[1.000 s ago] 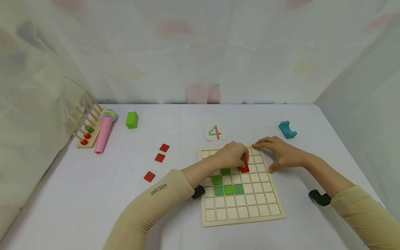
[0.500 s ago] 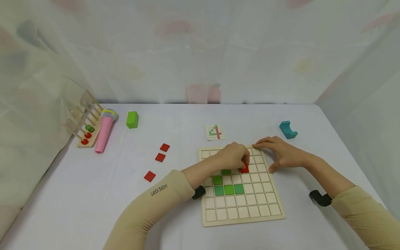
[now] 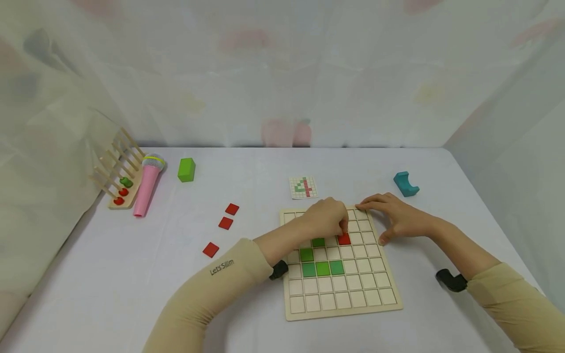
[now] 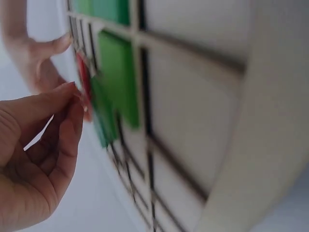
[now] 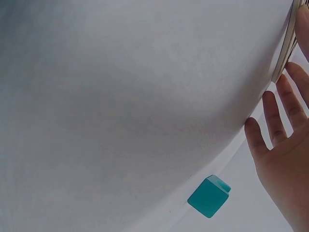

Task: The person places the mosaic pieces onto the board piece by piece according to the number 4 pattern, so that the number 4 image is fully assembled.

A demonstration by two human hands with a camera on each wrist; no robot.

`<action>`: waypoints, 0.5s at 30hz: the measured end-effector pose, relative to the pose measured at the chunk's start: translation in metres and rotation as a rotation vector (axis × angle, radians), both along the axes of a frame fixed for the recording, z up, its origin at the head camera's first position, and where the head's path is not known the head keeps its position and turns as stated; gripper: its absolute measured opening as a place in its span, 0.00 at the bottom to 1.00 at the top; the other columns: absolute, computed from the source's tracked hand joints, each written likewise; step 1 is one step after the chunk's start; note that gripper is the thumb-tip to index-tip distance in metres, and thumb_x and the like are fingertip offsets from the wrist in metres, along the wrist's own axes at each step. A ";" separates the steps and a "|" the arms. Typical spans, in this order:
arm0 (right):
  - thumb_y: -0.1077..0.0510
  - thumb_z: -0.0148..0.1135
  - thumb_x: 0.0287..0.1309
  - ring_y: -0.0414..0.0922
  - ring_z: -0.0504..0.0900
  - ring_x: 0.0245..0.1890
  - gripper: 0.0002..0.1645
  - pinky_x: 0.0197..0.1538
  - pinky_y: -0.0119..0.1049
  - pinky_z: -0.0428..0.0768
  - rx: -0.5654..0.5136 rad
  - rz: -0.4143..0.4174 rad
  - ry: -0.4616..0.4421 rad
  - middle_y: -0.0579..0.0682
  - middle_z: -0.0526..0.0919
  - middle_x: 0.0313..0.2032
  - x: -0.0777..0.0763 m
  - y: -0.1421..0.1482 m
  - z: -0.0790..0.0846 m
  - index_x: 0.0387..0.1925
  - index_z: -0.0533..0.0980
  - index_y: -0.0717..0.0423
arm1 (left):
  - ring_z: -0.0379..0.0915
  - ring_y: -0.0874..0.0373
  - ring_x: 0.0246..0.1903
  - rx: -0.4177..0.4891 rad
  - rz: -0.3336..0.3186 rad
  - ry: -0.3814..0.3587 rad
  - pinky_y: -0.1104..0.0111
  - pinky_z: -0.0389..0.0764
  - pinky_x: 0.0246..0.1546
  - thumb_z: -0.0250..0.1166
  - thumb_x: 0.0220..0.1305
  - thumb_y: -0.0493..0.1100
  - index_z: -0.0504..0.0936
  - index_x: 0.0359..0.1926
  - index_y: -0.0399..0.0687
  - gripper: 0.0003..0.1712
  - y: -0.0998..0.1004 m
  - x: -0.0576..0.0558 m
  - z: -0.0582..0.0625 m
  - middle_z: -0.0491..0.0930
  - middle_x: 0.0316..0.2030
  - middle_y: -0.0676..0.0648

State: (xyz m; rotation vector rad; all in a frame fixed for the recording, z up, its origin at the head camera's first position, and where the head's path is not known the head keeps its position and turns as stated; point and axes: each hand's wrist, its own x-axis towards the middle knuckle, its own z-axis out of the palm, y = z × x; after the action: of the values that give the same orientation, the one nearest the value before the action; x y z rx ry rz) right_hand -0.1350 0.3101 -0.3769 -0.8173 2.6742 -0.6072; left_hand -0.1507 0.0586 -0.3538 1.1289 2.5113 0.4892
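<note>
On the pale wooden grid board (image 3: 344, 299), several green tiles (image 3: 323, 268) sit in cells. My left hand (image 3: 324, 218) reaches over the board, thumb and fingertips together at the upper edge of a red tile (image 3: 344, 239), which lies flat or nearly so in a cell. In the left wrist view, the thumb and fingers of my left hand (image 4: 43, 140) pinch at the red tile (image 4: 83, 75), their tips partly hiding it. My right hand (image 3: 399, 218) rests at the board's upper right corner, fingers spread; in the right wrist view its fingertips touch the board edge (image 5: 285, 48).
Three loose red tiles (image 3: 225, 223) lie left of the board. Behind it is a pattern card (image 3: 303, 188). A teal curved block (image 3: 405, 184), a green block (image 3: 186, 169), a pink microphone (image 3: 147, 189) and a pegged wooden stand (image 3: 128, 200) are farther out.
The red tile under my left hand, tilted a second ago, now lies flatter in its cell. My left hand has shifted slightly left and away. The right hand stays at the corner.
</note>
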 end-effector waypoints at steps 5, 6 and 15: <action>0.43 0.81 0.33 0.54 0.64 0.64 0.57 0.62 0.60 0.68 0.000 -0.006 -0.011 0.53 0.71 0.65 0.001 0.000 0.001 0.68 0.69 0.48 | 0.79 0.64 0.32 0.090 0.033 -0.039 0.74 0.78 0.35 0.70 0.60 0.40 0.89 0.33 0.49 0.02 -0.019 -0.014 0.012 0.87 0.31 0.54; 0.43 0.82 0.33 0.53 0.64 0.64 0.57 0.62 0.60 0.68 -0.001 -0.009 -0.015 0.53 0.71 0.65 0.001 0.000 0.001 0.68 0.69 0.47 | 0.79 0.63 0.33 0.099 0.042 -0.041 0.73 0.78 0.36 0.70 0.60 0.40 0.88 0.34 0.49 0.02 -0.024 -0.017 0.015 0.87 0.32 0.53; 0.47 0.82 0.32 0.53 0.64 0.63 0.56 0.61 0.59 0.68 0.021 -0.024 -0.020 0.54 0.70 0.65 0.002 -0.002 0.001 0.68 0.69 0.48 | 0.80 0.56 0.42 0.086 0.114 -0.062 0.64 0.79 0.46 0.69 0.61 0.41 0.86 0.44 0.45 0.10 -0.079 -0.046 0.028 0.86 0.39 0.49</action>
State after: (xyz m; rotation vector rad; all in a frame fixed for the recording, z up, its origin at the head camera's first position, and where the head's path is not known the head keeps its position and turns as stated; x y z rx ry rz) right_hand -0.1331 0.3084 -0.3760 -0.7708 2.6716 -0.5881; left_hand -0.1965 -0.0205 -0.3255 0.9879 2.5325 0.6577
